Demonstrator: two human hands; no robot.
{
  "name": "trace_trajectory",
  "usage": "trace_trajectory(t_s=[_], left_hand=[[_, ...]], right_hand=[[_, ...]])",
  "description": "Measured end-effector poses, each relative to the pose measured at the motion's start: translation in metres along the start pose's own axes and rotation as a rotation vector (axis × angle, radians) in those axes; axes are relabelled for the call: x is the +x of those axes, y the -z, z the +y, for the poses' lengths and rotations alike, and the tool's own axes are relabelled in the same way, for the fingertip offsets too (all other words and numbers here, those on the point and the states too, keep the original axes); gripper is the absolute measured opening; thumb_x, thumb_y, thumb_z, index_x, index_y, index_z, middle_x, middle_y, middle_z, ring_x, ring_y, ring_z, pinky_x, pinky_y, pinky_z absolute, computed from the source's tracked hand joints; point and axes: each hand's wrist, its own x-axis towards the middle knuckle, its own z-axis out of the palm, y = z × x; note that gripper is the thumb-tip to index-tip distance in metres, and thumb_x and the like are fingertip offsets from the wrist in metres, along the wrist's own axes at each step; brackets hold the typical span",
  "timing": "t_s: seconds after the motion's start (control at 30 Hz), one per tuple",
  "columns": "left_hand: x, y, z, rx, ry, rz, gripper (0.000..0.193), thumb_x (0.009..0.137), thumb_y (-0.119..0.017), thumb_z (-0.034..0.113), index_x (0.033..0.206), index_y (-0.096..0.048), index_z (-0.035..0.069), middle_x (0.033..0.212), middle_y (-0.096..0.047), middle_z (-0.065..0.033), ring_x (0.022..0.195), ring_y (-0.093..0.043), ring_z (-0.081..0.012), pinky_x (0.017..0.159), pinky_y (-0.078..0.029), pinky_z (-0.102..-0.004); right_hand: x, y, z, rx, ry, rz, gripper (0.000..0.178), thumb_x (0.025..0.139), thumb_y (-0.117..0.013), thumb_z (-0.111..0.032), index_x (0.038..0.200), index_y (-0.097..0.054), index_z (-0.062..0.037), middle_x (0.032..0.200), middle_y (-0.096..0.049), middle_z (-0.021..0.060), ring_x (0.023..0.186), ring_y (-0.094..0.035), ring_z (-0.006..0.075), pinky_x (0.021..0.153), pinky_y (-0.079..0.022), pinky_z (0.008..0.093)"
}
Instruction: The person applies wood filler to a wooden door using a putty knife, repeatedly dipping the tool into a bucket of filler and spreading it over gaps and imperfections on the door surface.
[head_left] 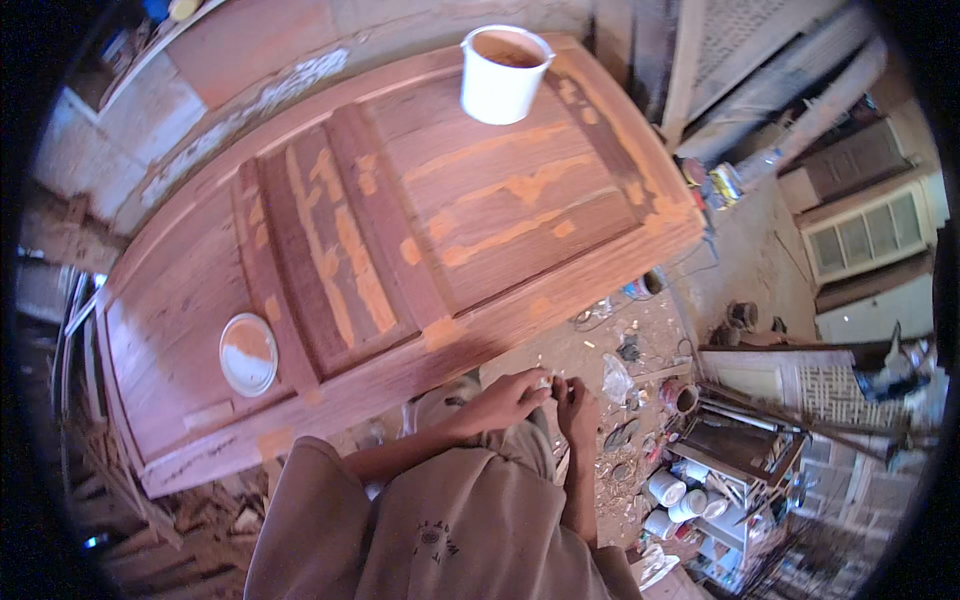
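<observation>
My left hand (512, 398) and my right hand (575, 408) come together in front of my body, just off the near edge of a wooden panel door (400, 130). Both sets of fingers are pinched, and a tiny pale spot shows between them, too small to name. Orange-brown filler patches (535, 185) cover parts of the reddish door. A white bucket (497, 95) with brown-orange stuff inside stands upright on its far side. Toward the left end lies a round white lid (249, 357), partly smeared with the same orange-brown.
Wood scraps (240, 525) litter the ground at lower left. To the right, shavings and rubbish cover the floor (600, 450). White tubs (688, 505) sit on a cluttered shelf at lower right. Long boards (770, 90) lean at the upper right, near a pale framed window (868, 235).
</observation>
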Motion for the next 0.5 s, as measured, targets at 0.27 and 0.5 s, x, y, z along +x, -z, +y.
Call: trace_trajectory(t_s=[0.27, 0.5], left_hand=[[0.026, 0.012, 0.006, 0.505, -0.077, 0.166, 0.052, 0.097, -0.055, 0.028, 0.141, -0.040, 0.006, 0.145, -0.039, -0.0209, 0.138, -0.034, -0.0349, 0.114, -0.030, -0.0435], [0.062, 0.011, 0.033, 0.403, 0.037, 0.506, 0.048, 0.095, -0.057, 0.026, 0.133, -0.046, -0.001, 0.135, -0.049, -0.0258, 0.128, -0.046, -0.0401, 0.106, -0.040, -0.0462]], right_hand=[[0.085, -0.015, -0.004, 0.317, 0.181, -0.373, 0.023, 0.097, -0.054, -0.019, 0.097, -0.062, 0.0021, 0.076, -0.067, 0.0154, 0.064, -0.065, 0.0219, 0.059, -0.050, 0.0363], [0.201, 0.000, 0.025, 0.760, 0.082, -0.760, 0.020, 0.097, -0.048, -0.011, 0.113, -0.056, -0.0017, 0.080, -0.058, 0.0037, 0.072, -0.056, 0.0121, 0.067, -0.050, 0.0273]])
